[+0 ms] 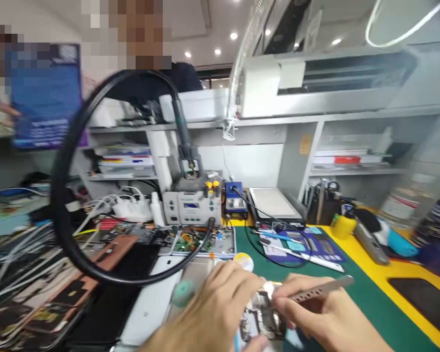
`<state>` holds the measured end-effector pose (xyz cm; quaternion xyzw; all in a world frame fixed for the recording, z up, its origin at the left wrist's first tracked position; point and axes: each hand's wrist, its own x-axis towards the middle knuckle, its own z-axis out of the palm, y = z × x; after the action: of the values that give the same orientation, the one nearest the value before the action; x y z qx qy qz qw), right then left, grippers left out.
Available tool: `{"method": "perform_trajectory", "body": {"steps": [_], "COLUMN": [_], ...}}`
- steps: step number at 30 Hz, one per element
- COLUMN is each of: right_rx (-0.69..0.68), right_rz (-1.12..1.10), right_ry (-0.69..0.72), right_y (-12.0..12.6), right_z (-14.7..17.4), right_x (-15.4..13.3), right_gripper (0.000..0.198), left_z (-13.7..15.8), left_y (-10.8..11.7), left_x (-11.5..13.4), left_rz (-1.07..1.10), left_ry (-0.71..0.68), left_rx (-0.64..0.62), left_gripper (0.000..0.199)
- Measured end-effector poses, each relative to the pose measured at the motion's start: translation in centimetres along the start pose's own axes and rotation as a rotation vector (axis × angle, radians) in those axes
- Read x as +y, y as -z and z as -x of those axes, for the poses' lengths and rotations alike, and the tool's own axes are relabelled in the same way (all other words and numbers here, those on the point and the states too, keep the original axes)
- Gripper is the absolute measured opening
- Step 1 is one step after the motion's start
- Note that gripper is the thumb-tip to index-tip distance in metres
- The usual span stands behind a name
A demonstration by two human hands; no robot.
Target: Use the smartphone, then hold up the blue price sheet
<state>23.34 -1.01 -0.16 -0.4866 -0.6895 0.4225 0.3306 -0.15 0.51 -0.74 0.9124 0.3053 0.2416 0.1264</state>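
At the far left, loose phone parts and white cables (18, 254) lie in a flat, tangled heap, and a thick black hose (64, 195) loops over them in a wide, smooth ring that runs up to a wand parked on the grey, boxy soldering station (190, 205). Nearer, at the bottom centre, the left hand (212, 313) curls over a small circuit board (260, 320) — metallic, blurred, its fine detail unreadable — fingers pressed against its left edge, steadying it just above the green mat (352, 303). The right hand (322, 318) is pinched shut on slim steel tweezers (319, 289), long axis running nearly level, the blunt back end out to the right and the tips pointing left onto the board. Farther right, a yellow bottle (342, 226) stands at the mat's yellow border.
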Motion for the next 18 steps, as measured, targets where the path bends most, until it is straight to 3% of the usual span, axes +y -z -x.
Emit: {"method": "perform_trajectory", "body": {"steps": [3, 10, 18], "right_rx": [0.024, 0.03, 0.018], "right_rz": [-0.068, 0.019, 0.06], "right_ry": [-0.028, 0.127, 0.179], "right_y": [-0.1, -0.5, -0.5], "right_z": [-0.1, 0.0, 0.1], "right_x": [-0.7, -1.1, -1.5], "right_gripper": [0.022, 0.021, 0.019], "left_z": [0.2, 0.3, 0.1], "left_y": [0.2, 0.2, 0.5], "left_x": [0.4, 0.9, 1.1], "left_rz": [-0.031, -0.136, -0.186], "left_ry": [-0.008, -0.027, -0.032], "left_rx": [0.04, 0.044, 0.065], "left_gripper": [0.066, 0.067, 0.071]}}
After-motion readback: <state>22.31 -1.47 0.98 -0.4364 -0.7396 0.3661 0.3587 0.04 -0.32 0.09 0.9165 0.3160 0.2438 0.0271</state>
